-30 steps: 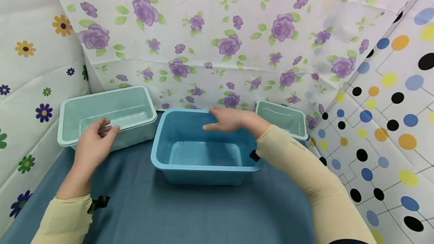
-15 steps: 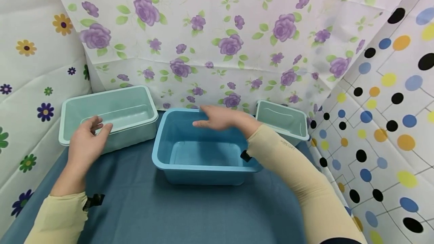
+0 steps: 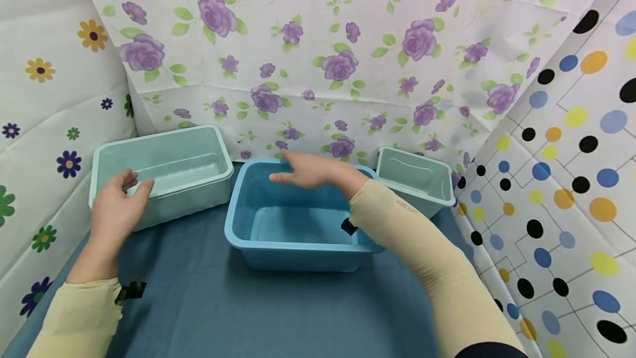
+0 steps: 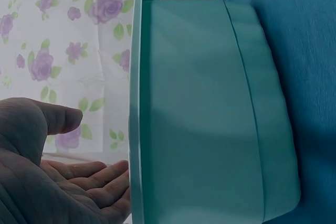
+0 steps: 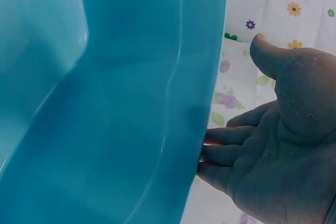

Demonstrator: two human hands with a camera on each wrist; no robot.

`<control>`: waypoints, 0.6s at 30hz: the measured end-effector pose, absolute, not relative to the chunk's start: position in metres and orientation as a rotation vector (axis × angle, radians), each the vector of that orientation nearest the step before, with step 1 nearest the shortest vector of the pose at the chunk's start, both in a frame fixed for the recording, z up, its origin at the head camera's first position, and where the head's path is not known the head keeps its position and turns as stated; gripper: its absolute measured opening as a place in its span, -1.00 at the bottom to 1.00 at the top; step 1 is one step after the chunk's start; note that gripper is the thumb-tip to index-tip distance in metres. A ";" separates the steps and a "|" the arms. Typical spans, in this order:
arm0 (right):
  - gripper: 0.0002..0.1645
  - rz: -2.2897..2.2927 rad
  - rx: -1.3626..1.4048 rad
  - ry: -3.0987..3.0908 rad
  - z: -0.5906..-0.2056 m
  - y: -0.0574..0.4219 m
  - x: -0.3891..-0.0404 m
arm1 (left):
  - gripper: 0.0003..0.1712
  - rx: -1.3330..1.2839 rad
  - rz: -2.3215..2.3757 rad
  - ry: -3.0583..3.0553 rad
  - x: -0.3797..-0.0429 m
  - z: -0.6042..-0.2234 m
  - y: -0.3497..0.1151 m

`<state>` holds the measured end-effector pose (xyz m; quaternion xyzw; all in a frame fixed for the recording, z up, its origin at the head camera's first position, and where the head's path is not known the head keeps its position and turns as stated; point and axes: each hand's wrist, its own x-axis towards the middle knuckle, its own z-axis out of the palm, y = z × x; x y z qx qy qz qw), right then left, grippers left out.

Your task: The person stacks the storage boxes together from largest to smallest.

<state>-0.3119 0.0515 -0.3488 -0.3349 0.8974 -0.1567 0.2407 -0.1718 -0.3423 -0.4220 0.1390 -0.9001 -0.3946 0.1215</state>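
My left hand hovers at the front-left of a pale green plastic tub, fingers relaxed and overlapping its rim in the head view. In the left wrist view the thumb stands apart from the fingers, with nothing between them. Over the blue plastic basin my right hand is stretched toward its back rim, thumb spread away. The right wrist view shows the straight right fingers right at the basin's edge, partly behind it. Both the tub and the basin hold nothing visible.
A smaller pale green container stands at the back right, behind the right forearm. Dark blue cloth covers the table. A floral curtain rises close behind the tubs, with patterned sheets on the left and right sides.
Both hands have shifted left: the right along the back of the blue basin, the left along the front of the green tub. The containers have stayed in place.
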 end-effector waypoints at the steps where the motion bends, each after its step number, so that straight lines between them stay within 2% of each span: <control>1: 0.19 -0.431 -0.919 2.458 -0.349 0.049 -0.312 | -0.06 0.410 -1.150 -2.632 -0.172 -0.422 -0.344; 18: 0.14 -0.488 -0.972 2.484 -0.360 0.007 -0.321 | -0.06 0.489 -1.118 -2.638 -0.184 -0.421 -0.366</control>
